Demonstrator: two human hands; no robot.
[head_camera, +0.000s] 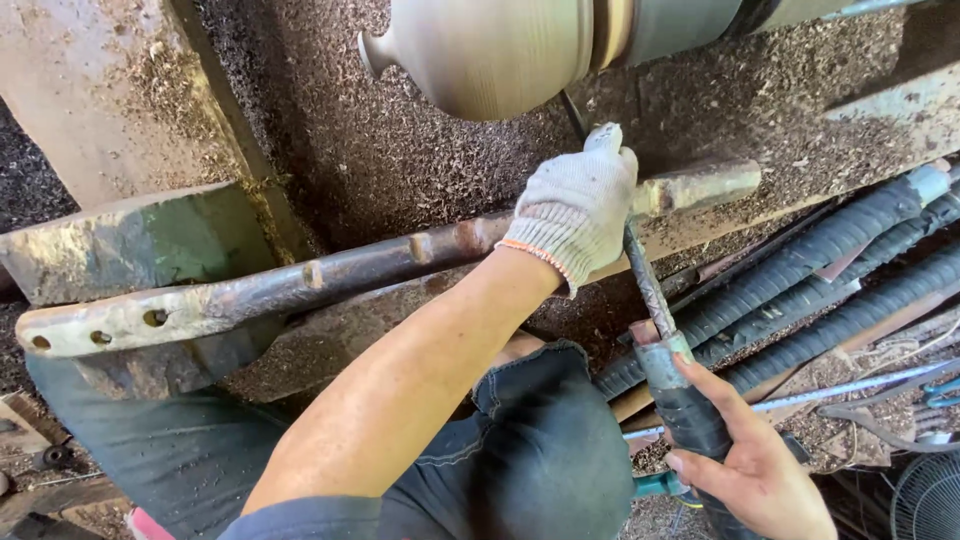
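A long turning tool (655, 300) runs from the near right up toward the far centre, and both hands are on it. Its shaft is a dark, twisted or ribbed steel bar, dull grey with rusty patches. Its near end is wrapped in black tape that forms a thick grip, with a lighter greenish band where the wrap begins. The far tip passes under the gloved hand and points at the underside of a wooden vase (480, 50), though the cutting end itself is hidden.

The left hand (578, 205), in a white knitted glove with an orange cuff edge, is closed over the shaft where it crosses a rusty iron rest bar (330, 275), pressing tool and bar together. The bare right hand (755, 465) is wrapped around the taped grip at the near right, thumb laid along the top.

The vase is smooth, pale grey-brown and rounded, with a small knob at its left end. It lies on its side at the far edge and its surface looks streaked.

The rest bar slants from the near left, where it has several drilled holes, up to the right. Wood shavings (400, 150) cover the bed beneath. More ribbed tools (830, 260) lie to the right, and the person's knee in dark jeans (540, 450) sits below.
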